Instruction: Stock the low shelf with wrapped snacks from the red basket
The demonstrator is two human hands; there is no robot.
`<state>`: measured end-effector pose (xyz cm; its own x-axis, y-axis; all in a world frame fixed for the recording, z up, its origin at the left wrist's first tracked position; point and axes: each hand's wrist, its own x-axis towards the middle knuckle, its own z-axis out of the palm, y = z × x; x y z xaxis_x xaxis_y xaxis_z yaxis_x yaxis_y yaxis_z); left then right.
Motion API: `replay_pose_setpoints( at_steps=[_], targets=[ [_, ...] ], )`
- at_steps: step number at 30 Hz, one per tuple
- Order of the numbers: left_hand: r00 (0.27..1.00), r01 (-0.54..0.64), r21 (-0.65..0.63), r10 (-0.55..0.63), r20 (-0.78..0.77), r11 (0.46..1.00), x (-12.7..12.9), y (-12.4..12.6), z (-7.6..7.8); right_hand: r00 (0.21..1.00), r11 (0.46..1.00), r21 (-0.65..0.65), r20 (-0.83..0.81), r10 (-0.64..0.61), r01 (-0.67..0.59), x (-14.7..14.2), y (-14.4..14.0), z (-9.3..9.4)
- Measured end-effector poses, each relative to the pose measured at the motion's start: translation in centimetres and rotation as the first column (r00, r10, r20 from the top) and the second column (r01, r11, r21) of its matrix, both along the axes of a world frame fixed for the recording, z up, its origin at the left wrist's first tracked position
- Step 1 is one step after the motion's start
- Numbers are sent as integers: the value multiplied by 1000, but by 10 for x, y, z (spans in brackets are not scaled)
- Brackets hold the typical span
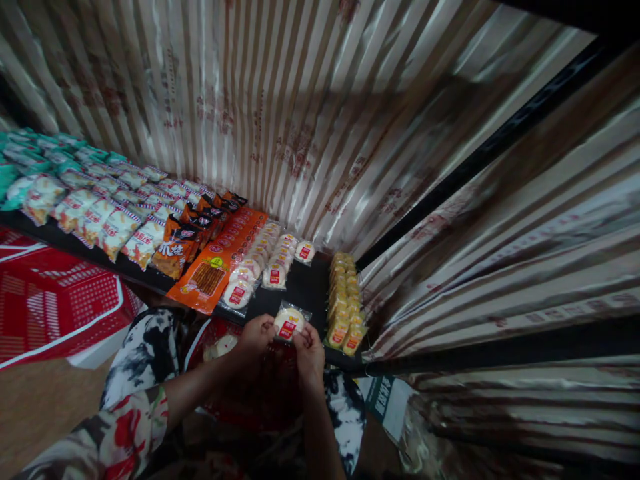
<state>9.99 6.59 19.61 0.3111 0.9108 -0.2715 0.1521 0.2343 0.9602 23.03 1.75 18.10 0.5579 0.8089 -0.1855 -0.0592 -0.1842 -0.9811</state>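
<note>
A round white cracker in a clear packet with a red label (289,324) is pinched between my two hands, over the front edge of the black shelf (306,283). My left hand (259,333) grips its left side, and my right hand (309,350) grips its right side. Behind it, overlapping rows of the same white cracker packets (237,293) lie on the shelf, with a single packet (305,252) at the back. Stacked yellow snack packets (345,307) stand to the right of my hands.
Left along the shelf lie a large orange bag (220,257), white snack bags (117,230) and green bags (20,160). A red basket (60,293) stands below left, and a red container (235,387) holds packets between my knees. Striped curtain (280,120) hangs behind; a black pole (475,160) slants at right.
</note>
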Motion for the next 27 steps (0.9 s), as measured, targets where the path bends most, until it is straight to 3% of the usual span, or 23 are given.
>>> replay_pose_setpoints(
  at_steps=[5,12,21,27],
  targets=[
    [986,30,39,-23,-167,999,15,14,1,997,997,38,27,-69,68,11,16,-6],
    [918,57,205,30,-396,977,33,20,9,980,987,68,130,-151,143,24,39,-13],
    [899,36,296,98,-427,955,63,35,12,931,983,44,316,-183,178,45,71,-16],
    [909,40,271,77,-410,962,83,47,11,880,975,32,426,-211,219,52,91,-15]
  ],
)
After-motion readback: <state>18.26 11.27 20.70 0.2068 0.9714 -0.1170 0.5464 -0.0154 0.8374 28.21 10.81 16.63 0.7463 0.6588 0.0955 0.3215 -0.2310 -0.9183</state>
